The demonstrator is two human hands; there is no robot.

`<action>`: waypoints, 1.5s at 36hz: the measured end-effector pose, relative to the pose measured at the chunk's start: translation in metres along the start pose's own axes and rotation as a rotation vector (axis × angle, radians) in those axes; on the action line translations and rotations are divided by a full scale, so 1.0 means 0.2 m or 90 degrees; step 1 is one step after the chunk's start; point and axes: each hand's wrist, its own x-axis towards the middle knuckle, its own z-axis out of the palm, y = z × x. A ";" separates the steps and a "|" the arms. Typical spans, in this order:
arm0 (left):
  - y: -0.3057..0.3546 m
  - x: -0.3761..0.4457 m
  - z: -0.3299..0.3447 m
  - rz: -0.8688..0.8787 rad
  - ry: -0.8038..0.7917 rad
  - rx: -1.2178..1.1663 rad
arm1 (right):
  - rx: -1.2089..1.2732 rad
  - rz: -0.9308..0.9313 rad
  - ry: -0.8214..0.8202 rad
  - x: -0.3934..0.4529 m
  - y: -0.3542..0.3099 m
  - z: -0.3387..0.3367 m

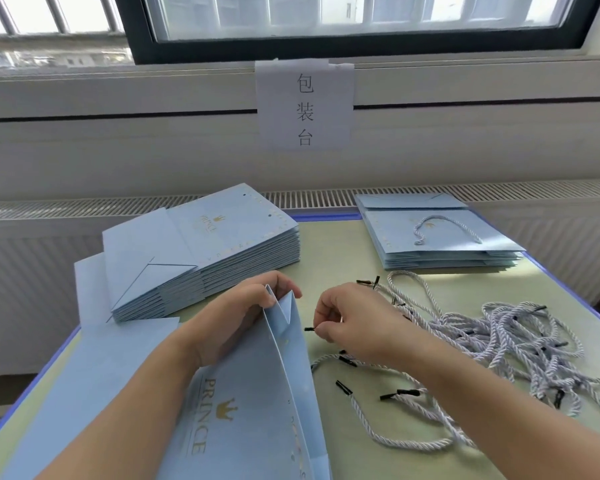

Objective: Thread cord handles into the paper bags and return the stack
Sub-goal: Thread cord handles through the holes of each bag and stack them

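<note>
1. While the left hand [246,308] reaches in from the lower left with its forearm laid across the light blue paper bag [257,410], its fingers curl over the bag's top edge and grip it, holding the mouth of the bag slightly spread; the folded gusset shows as a small V just beside the fingertips.
2. The bag lies flat on the green table [340,247] under that forearm, gold "PRINCE" lettering and a crown facing up, its open top pointing away from the person.
3. The right hand [347,322] comes in from the lower right, wrist raised off the table, fingers bent inward; thumb and forefinger pinch the black tip [309,329] of a cord, which points toward the bag's edge, just beside it but not touching.
4. Under and beyond the right hand lies a loose tangle of white twisted cord handles [520,341] with black tips; several single cords trail toward the person below the right wrist.
5. Beyond the left hand stands a tall stack of flat bags [215,251] without cords on top.
6. Beyond the right hand, well apart from it, sits a lower stack of bags [440,233] whose top one carries a threaded cord loop.
7. A paper sign [305,105] with printed characters hangs on the wall below the window.
</note>
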 end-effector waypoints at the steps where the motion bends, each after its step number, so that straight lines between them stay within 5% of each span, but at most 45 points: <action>1: 0.00 0.00 0.00 0.001 -0.001 0.000 | 0.000 -0.006 -0.007 0.00 -0.01 0.01; 27: -0.01 0.02 -0.01 0.025 0.004 -0.006 | 0.547 0.000 -0.048 0.00 -0.02 0.15; 35: -0.03 0.06 -0.02 0.085 0.065 -0.005 | 0.482 -0.036 -0.081 0.00 -0.02 0.15; 44: -0.04 0.08 0.00 0.086 0.090 0.078 | 0.291 -0.042 0.015 0.01 -0.02 0.17; 50: -0.04 0.08 0.01 0.098 0.122 0.086 | 0.388 -0.012 -0.046 0.00 -0.04 0.16; 54: -0.04 0.08 0.02 0.097 0.106 0.123 | 0.102 -0.058 0.027 0.01 -0.04 0.17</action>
